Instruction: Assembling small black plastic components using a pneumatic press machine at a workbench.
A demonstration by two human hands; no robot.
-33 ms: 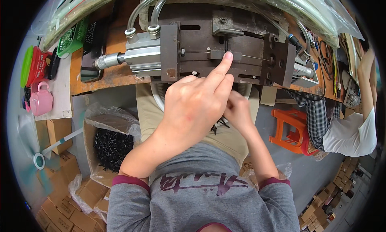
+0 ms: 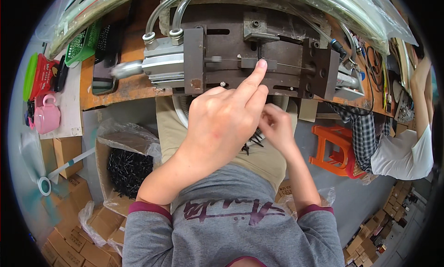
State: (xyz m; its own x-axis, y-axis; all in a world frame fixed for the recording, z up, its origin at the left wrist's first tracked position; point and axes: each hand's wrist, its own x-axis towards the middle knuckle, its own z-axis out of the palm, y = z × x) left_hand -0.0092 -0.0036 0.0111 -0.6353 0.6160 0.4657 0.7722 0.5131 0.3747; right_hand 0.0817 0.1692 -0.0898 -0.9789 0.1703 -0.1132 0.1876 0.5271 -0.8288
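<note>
My left hand (image 2: 224,114) reaches over a dark metal fixture (image 2: 286,52). Its index finger is stretched out, with the tip on a small grey block (image 2: 249,63) at the middle; the other fingers bend underneath and the thumb is hidden. A thin black piece (image 2: 260,50) stands up behind that fingertip. Lower down, my right hand (image 2: 278,127) is partly behind the left one, over my lap, its fingers curled together. Whatever is in them is too hidden to name. Several thin black parts (image 2: 249,144) lie on my lap beside it.
An air cylinder (image 2: 164,63) with clear hoses sits at the fixture's left, another cylinder (image 2: 347,82) at its right. A carton (image 2: 104,174) holding many black parts stands below left. To the right are an orange stool (image 2: 330,149) and another person's arm (image 2: 420,77).
The left cylinder's rod end and rear knob have shifted right and look blurred. My right hand has moved slightly right, showing more of its fingers. My left hand stays put.
</note>
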